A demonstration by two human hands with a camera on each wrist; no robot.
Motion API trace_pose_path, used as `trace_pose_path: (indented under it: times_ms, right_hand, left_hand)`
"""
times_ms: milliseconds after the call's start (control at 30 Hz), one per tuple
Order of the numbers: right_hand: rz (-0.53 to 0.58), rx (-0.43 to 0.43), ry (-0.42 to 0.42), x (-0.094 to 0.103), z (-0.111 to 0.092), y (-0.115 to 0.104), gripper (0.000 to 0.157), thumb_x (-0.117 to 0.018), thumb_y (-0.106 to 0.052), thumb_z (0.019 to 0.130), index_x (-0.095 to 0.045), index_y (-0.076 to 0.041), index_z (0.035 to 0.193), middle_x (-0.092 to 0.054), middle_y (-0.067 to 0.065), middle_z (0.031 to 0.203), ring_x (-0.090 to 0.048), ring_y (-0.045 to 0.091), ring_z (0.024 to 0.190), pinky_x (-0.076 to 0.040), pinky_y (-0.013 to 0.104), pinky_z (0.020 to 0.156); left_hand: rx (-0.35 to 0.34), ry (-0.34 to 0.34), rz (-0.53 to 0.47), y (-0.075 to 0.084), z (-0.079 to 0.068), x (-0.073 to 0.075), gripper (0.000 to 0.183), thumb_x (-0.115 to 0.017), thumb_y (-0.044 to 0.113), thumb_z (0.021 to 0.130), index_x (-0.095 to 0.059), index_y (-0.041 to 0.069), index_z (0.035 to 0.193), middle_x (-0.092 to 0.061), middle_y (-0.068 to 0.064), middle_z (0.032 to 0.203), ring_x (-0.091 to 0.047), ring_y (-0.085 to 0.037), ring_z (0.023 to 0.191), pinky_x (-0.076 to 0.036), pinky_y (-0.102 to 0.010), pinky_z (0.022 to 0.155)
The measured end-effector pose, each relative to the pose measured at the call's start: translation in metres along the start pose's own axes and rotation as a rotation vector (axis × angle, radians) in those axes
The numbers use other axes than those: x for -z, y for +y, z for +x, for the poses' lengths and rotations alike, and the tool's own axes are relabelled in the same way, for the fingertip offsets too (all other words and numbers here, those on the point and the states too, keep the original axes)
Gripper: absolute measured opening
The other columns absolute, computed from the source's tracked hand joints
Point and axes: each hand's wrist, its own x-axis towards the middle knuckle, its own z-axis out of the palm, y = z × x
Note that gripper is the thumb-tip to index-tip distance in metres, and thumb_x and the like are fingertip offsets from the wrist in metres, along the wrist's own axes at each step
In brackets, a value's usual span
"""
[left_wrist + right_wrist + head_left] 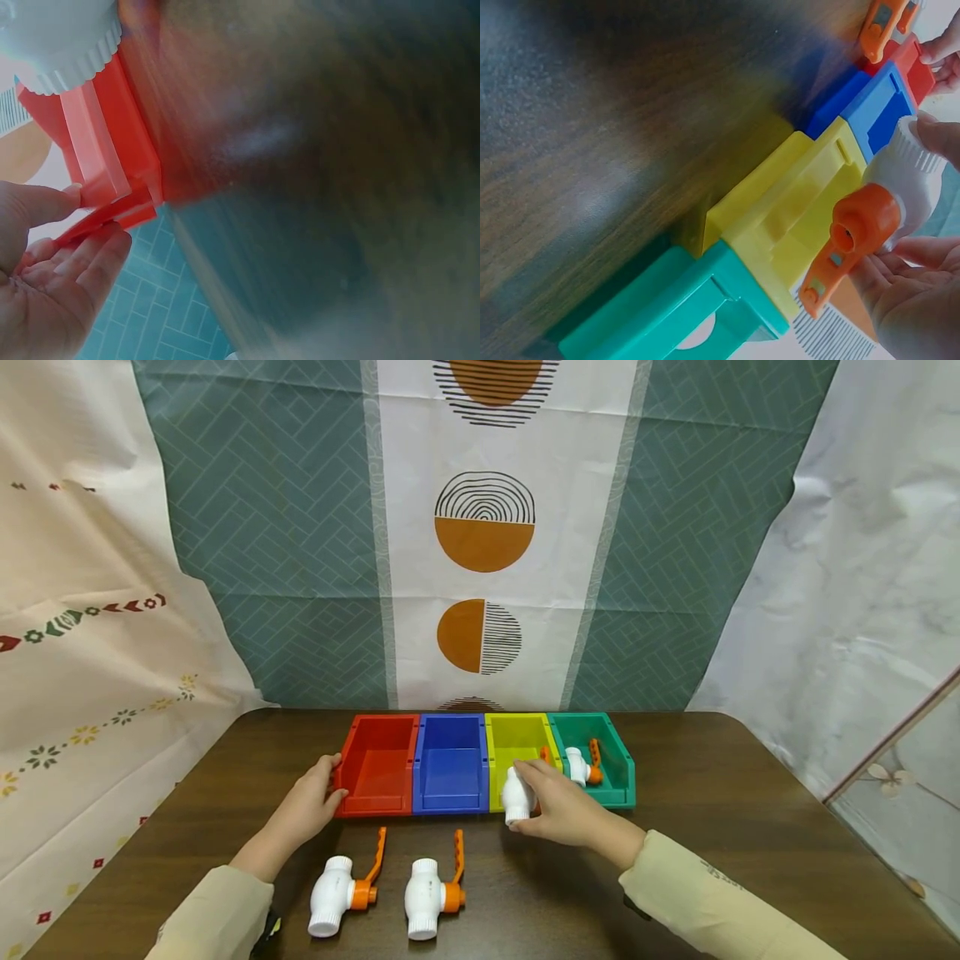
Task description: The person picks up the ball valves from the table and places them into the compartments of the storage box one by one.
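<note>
At the front of the yellow bin (pixel 517 739), right hand (pixel 558 806) pinches a white valve (pixel 516 795), thumb on one ribbed end, fingers on the far side. The valve's orange handle (pixel 866 217) points away from the thumb, past the fingers, in the right wrist view. Valve is over the bin's front part; cannot tell whether it touches the bin.

Left hand (pixel 311 797) grips the red bin (pixel 381 768) at its left front corner: thumb against the front end of the wall, fingers bent along the outer side.

Four bins stand side by side in one row, touching: red, blue bin (pixel 452 768), yellow, green bin (pixel 611 797), left to right. Inside the green bin lies another valve (pixel 577 767), white with orange handle, same type.

On the brown table (pixel 712 802), in front of the red and blue bins, two more valves: left valve (pixel 328 897) and middle valve (pixel 423 900), near each other but apart, both with orange handles on their right sides pointing toward the bins.

Both arms in pale sleeves (pixel 705 893). Behind the table hangs a patterned cloth (pixel 285 510), green and white with orange half-circles; lighter fabric (pixel 82 652) with flower motifs at left.
</note>
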Motion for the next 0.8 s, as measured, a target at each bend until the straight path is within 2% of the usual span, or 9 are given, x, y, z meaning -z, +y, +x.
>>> trace_pose_path:
  times_ms: [567,800]
  right_hand:
    - [0.002,0.019,0.023,0.0002,0.0032,0.0035,0.076,-0.080,-0.024,0.076,-0.044,0.005,0.136,-0.052,0.018,0.131,-0.054,0.027,0.109,-0.051,0.042,0.094]
    - [-0.006,-0.018,0.032,0.0007,0.0076,0.0049,0.077,-0.080,-0.024,0.075,-0.044,0.005,0.137,-0.052,0.017,0.132,-0.054,0.027,0.111,-0.050,0.042,0.095]
  left_hand:
    - [-0.002,0.006,0.011,-0.0002,-0.0006,-0.0006,0.050,-0.062,-0.010,0.083,-0.036,-0.021,0.124,-0.048,-0.040,0.124,-0.056,-0.048,0.106,-0.051,-0.053,0.085]
    - [-0.004,0.003,0.001,-0.0003,0.0010,-0.0010,0.050,-0.062,-0.011,0.083,-0.036,-0.021,0.125,-0.048,-0.040,0.124,-0.056,-0.048,0.106,-0.051,-0.053,0.085]
